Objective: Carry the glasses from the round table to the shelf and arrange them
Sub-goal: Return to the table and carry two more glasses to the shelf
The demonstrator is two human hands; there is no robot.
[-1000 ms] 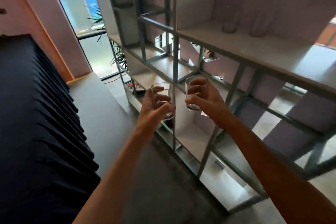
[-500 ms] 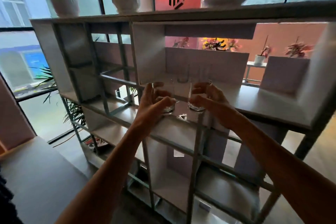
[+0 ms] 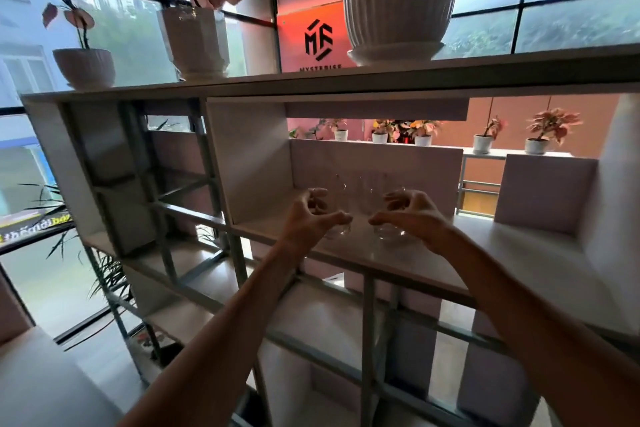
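— Two glasses, the left glass (image 3: 337, 225) and the right glass (image 3: 391, 232), stand on the shelf (image 3: 450, 274). Hard to see; they're clear.
— And behind them?
— More faint glass there, blurry.
— The hands?
— The left hand (image 3: 311, 218) and right hand (image 3: 412, 215) curl around them, fingers loose. Gripping? I can't tell.
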